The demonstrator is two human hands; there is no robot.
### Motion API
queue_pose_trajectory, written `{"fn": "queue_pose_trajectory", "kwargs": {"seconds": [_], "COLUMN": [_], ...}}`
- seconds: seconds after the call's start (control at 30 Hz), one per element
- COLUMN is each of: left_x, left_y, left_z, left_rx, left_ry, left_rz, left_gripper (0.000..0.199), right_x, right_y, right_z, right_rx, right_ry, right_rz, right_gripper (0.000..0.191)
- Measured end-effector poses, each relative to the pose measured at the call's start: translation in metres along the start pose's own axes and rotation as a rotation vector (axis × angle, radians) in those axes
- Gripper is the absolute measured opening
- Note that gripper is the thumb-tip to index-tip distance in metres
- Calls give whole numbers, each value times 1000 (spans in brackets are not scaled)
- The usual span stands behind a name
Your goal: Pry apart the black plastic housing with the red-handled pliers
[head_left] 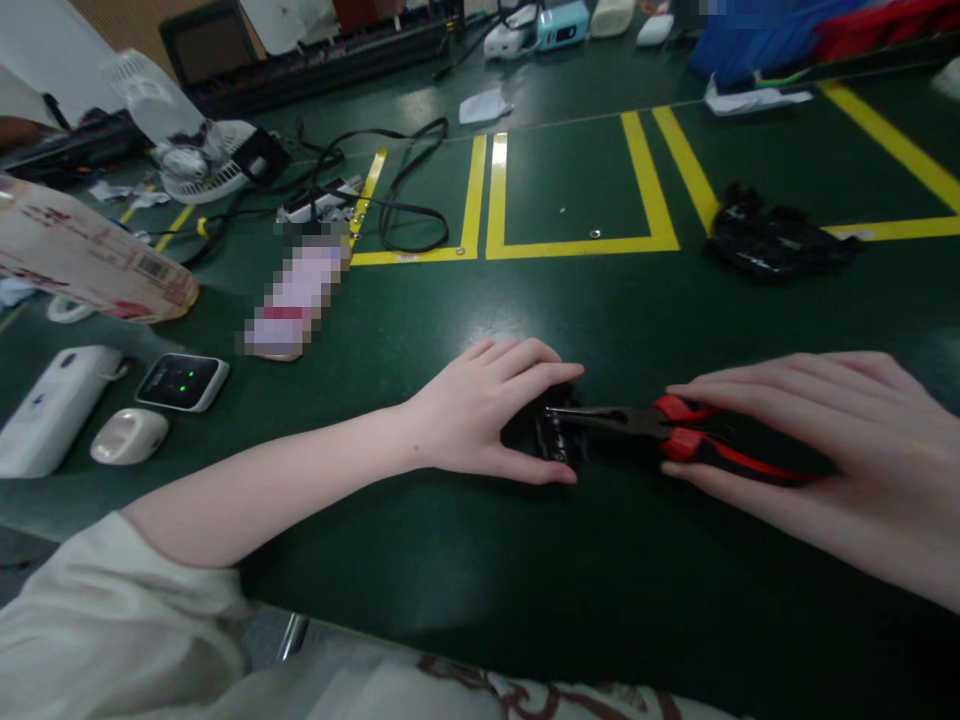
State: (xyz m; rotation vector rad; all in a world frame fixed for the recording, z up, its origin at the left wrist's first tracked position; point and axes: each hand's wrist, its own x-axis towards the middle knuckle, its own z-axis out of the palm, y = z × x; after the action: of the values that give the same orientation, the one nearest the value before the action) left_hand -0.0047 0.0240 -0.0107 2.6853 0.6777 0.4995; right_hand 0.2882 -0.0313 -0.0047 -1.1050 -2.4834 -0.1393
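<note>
One black part [556, 440], pliers [684, 440] at it

Left hand [480, 410] holds the black part between thumb and forefinger, near-centre of worktop [450, 570]. Right hand [847, 450] grips the red-handled pliers, nose pointing left. Crumpled black bundle [772, 240]: far right.

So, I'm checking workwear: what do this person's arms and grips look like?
The left arm has a pale, loose sleeve ending near the elbow; its wrist is bare. The left grip and right grip are ungloved hands, no rings showing. Any right sleeve is out of view.
</note>
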Motion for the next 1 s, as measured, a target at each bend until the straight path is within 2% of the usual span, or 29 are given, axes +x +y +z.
{"fn": "queue_pose_trajectory", "kwargs": {"seconds": [0.3,0.67,1.0], "left_x": [0,1,2], "left_y": [0,-1,-2], "left_z": [0,-1,1], "left_rx": [-141,-252,-242], "left_ry": [101,55,44], "left_rz": [56,28,68], "left_gripper": [70,65,66], "right_x": [0,0,1], "right_y": [-12,-10,-10], "right_z": [-5,-3,-1], "right_rx": [-6,9,126], "right_ry": [24,26,31], "right_rz": [46,18,114], "right_gripper": [34,35,35]}}
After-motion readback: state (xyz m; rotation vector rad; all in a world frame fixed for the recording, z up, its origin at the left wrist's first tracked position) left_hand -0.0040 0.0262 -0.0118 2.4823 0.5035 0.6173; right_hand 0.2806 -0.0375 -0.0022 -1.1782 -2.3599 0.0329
